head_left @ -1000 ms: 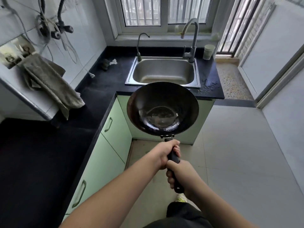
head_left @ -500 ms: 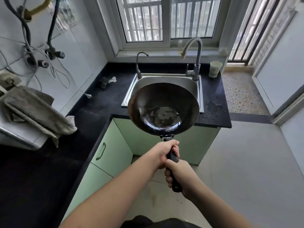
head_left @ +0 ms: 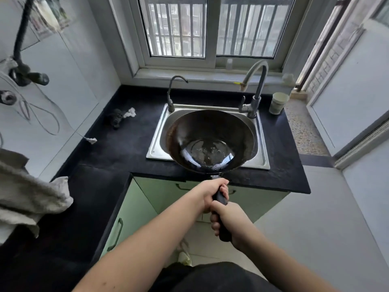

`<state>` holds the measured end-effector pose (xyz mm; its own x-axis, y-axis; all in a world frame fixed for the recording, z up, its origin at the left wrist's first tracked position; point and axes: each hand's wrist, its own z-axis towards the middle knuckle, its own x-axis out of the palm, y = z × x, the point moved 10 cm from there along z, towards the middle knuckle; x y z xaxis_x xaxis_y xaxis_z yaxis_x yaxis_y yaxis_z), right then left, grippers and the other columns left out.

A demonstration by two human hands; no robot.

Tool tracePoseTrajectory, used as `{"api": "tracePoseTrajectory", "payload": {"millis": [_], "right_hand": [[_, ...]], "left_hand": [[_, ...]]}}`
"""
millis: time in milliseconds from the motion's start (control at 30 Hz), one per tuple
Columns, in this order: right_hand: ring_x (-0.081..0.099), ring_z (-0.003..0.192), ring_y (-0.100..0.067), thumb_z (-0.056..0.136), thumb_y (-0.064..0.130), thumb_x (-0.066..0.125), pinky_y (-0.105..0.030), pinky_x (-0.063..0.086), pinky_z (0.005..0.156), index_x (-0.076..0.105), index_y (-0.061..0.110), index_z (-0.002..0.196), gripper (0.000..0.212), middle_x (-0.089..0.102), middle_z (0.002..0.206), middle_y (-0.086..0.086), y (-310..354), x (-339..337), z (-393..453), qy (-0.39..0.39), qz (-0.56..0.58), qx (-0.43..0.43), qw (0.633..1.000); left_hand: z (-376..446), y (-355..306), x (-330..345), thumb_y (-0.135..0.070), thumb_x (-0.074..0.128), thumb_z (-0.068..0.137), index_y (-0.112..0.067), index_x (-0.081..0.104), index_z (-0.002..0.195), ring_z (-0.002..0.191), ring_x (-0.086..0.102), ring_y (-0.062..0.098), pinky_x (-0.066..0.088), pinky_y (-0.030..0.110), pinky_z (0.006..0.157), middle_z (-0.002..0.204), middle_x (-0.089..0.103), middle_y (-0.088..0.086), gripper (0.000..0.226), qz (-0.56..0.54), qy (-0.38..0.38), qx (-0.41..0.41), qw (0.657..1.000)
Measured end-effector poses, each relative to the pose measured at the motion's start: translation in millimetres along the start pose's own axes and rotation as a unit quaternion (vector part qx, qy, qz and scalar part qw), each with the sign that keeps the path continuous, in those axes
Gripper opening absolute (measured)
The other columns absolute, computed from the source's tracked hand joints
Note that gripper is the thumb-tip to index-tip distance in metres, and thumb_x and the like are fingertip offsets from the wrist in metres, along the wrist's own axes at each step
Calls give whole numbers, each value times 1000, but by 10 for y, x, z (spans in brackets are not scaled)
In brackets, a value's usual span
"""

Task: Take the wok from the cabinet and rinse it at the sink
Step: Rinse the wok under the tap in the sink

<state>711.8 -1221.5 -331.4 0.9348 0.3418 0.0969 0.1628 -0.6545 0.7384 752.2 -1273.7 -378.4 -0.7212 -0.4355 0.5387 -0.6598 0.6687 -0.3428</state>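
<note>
A dark round wok with a shiny wet-looking bottom hangs over the steel sink, covering most of the basin. Its black handle runs back toward me. My left hand grips the handle close to the bowl. My right hand grips the handle's end just behind it. The tall grey faucet stands at the sink's back right corner, its spout above and beyond the wok's rim. No water is running.
A thin second tap rises at the sink's back left. A pale cup sits right of the faucet. Crumpled rags lie on the black counter. A grey towel hangs at left. Green cabinet doors stand below.
I have walked up to the sink. The wok, held in both hands throughout, has moved forward from in front of the counter to over the basin.
</note>
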Motion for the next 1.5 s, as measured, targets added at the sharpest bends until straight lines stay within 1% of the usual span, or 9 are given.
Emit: {"api": "tracePoseTrajectory", "payload": {"millis": [200, 433, 700, 900, 967, 1100, 1200, 1367, 1500], "right_hand": [[37, 38, -11, 85, 12, 54, -21, 36, 39, 49, 11, 81, 6, 44, 52, 0, 320, 312, 449, -19, 42, 29, 998], [38, 33, -10, 87, 7, 49, -19, 36, 35, 51, 10, 74, 14, 43, 49, -1, 435, 318, 873, -55, 81, 60, 993], [38, 29, -7, 89, 6, 48, -16, 35, 32, 50, 10, 71, 18, 43, 47, 0, 653, 140, 1457, -53, 130, 106, 984], [38, 28, -5, 89, 8, 48, -14, 33, 30, 48, 11, 71, 18, 41, 53, -1, 712, -108, 1785, -53, 138, 159, 976], [38, 28, -6, 89, 8, 47, -15, 33, 30, 49, 11, 71, 19, 41, 53, -2, 695, -169, 1876, -47, 140, 175, 973], [40, 29, -8, 87, 8, 48, -16, 36, 33, 49, 10, 71, 17, 43, 48, -1, 677, -215, 1990, -29, 130, 192, 972], [42, 30, -10, 86, 8, 49, -18, 39, 36, 50, 9, 69, 16, 44, 52, -3, 682, -308, 2056, -25, 102, 197, 975], [42, 30, -9, 89, 8, 47, -18, 39, 34, 50, 7, 73, 16, 43, 49, -2, 670, -363, 2170, -16, 118, 218, 969], [51, 35, -12, 90, 8, 48, -22, 46, 39, 52, 6, 80, 11, 49, 53, -5, 659, -340, 2207, 34, 120, 230, 965]], "left_hand": [[233, -571, -178, -6, 45, 97, -13, 37, 60, 24, 36, 4, 33, 12, 30, 36, 39, -4, 38, 27, 5, -31, 999], [553, -798, -198, -5, 44, 98, -13, 37, 60, 24, 36, 4, 33, 12, 29, 35, 38, -4, 39, 37, 10, -56, 998], [953, -1170, -53, -6, 40, 99, -13, 37, 60, 24, 37, 5, 33, 13, 29, 34, 37, -4, 40, 68, -22, -66, 995], [1294, -1227, 14, -8, 40, 100, -12, 38, 48, 23, 37, 9, 33, 13, 28, 32, 36, -3, 52, 98, -69, -82, 989], [1387, -1219, 5, -9, 40, 100, -11, 39, 45, 23, 37, 9, 33, 14, 28, 32, 36, -3, 55, 114, -87, -95, 985], [1561, -1250, -98, -10, 43, 99, -9, 41, 48, 23, 36, 8, 32, 15, 29, 32, 38, -2, 51, 138, -126, -94, 978], [1679, -1234, -126, -7, 40, 99, -12, 37, 45, 24, 34, 7, 30, 13, 33, 34, 35, -4, 55, 135, -144, -101, 975], [1755, -1209, -26, -8, 37, 99, -12, 38, 39, 25, 36, 7, 33, 14, 36, 32, 37, -5, 60, 128, -133, -124, 975], [1723, -1224, -18, -8, 40, 98, -15, 34, 54, 24, 35, 8, 32, 13, 31, 35, 35, -4, 45, 128, -140, -129, 973]]}}
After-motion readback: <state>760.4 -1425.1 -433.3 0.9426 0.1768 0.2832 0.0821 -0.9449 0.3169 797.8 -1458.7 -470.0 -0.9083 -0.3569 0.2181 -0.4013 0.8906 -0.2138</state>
